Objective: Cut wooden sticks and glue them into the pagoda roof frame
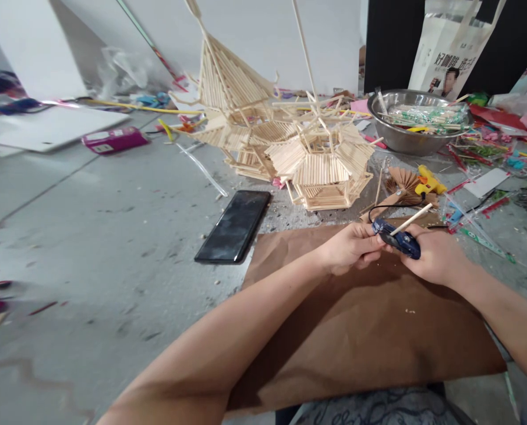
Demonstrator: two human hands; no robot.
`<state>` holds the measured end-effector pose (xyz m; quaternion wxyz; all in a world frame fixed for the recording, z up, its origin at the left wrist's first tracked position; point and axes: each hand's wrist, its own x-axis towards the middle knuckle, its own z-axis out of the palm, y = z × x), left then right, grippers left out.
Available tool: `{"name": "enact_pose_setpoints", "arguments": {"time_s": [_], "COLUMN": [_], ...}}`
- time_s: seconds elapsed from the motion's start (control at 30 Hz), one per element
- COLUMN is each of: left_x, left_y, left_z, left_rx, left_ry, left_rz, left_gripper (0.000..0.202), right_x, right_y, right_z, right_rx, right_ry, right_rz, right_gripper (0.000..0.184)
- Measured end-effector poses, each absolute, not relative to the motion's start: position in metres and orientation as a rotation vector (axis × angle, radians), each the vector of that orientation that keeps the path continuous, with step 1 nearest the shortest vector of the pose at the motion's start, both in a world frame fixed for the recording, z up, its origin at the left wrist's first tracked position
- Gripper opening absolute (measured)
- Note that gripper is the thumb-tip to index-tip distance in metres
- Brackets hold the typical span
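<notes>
Moderately bright, cool, soft light. Left arm [245,319] throws a shadow on brown paper [369,354]. Faint glare on phone [233,227], highlights on metal bowl [416,141]. Wide-angle stretch, soft blur toward edges; pixelated patch on bag [442,44].

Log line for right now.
right hand: holding dark blue tool; left hand: at tool's end; wooden stick: slanting up from tool; smartphone: beside brown paper

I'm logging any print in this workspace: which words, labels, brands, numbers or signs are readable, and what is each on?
"好咖啡": large dark print on the bag; the characters to its right are partly unclear, the smaller print too small.
Purple pack: white patches, too blurred to read.
Wrappers in the bowl: green marks, too small to read.
Blue tool: no readable text.
</notes>
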<state>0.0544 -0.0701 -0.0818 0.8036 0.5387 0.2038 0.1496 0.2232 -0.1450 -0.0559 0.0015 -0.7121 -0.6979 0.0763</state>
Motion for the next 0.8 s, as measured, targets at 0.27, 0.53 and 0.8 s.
{"name": "enact_pose_setpoints", "arguments": {"time_s": [0.27, 0.53, 0.8], "left_x": [0.062, 0.062, 0.059], "left_y": [-0.086, -0.079, -0.075], "left_z": [-0.085, -0.088, -0.086], "left_rx": [1.823, 1.608, 1.235], "left_ry": [0.811, 0.611, 0.451], "left_rz": [0.864, 0.763, 0.488], "left_gripper": [0.017, 0.024, 0.04], "right_x": [0.222, 0.223, 0.223], "right_y": [-0.14, -0.145, -0.145], "right_z": [-0.059, -0.056, -0.052], "right_rx": [-2.29, -2.269, -2.276], "right_ry": [-2.124, -2.074, -2.138], "right_rz": [0.217, 0.229, 0.268], "right_gripper": [0.022, 0.029, 0.03]}}
